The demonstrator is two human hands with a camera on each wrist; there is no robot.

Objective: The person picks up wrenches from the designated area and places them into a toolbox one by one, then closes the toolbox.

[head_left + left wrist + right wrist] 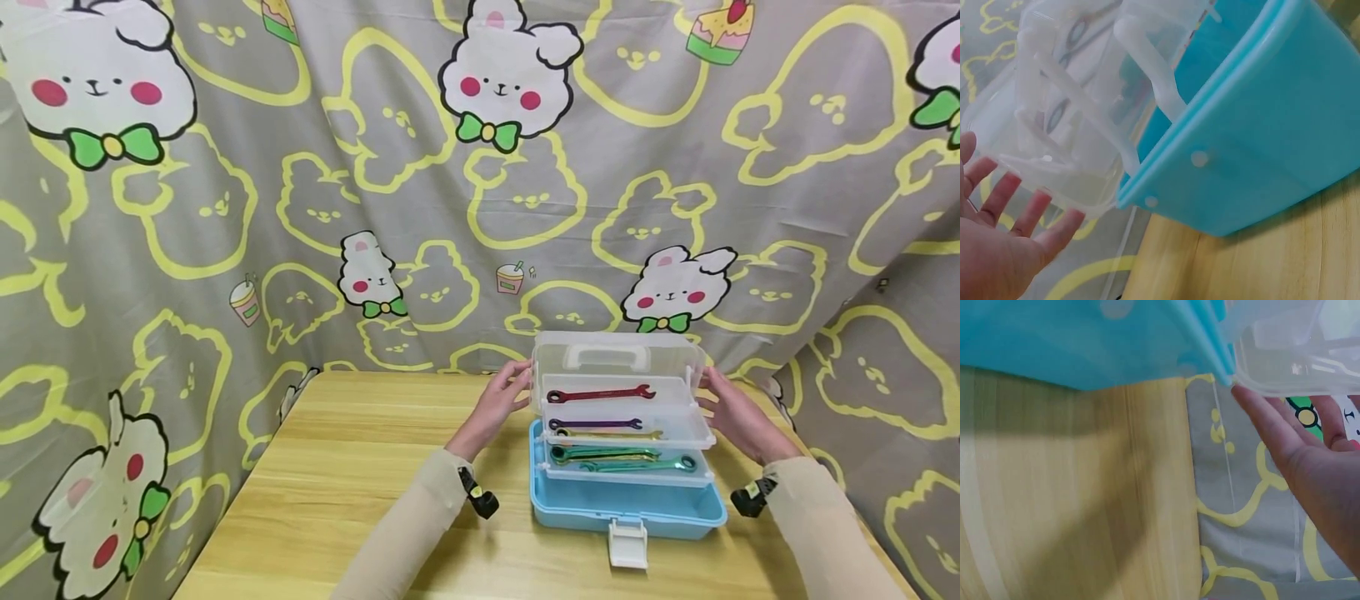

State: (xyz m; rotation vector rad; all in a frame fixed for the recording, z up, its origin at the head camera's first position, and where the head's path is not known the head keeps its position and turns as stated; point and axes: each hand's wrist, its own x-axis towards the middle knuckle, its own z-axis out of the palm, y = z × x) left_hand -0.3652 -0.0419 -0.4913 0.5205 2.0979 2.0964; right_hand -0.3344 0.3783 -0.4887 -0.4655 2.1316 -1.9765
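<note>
A toolbox with a light blue base point(630, 523) stands with its clear lid point(663, 354) raised and its white trays point(675, 417) fanned out in steps. In the trays lie combination wrenches: a red wrench point(603, 395) on top, a purple wrench point(596, 424) and a gold wrench point(637, 435) below, green wrenches point(637, 467) lowest. My left hand point(495, 408) is at the lid's left side, its fingers point(1029, 212) extended along the lid's edge. At the right side my right hand point(738, 417) mirrors it, its fingers point(1269, 422) extended beneath the lid's rim.
The box stands on a wooden table point(360, 467), near its back edge. A patterned cloth curtain point(420, 192) hangs behind and on both sides. From the base's front a white latch point(627, 543) hangs down. White hinge arms point(1150, 65) link the trays to the base.
</note>
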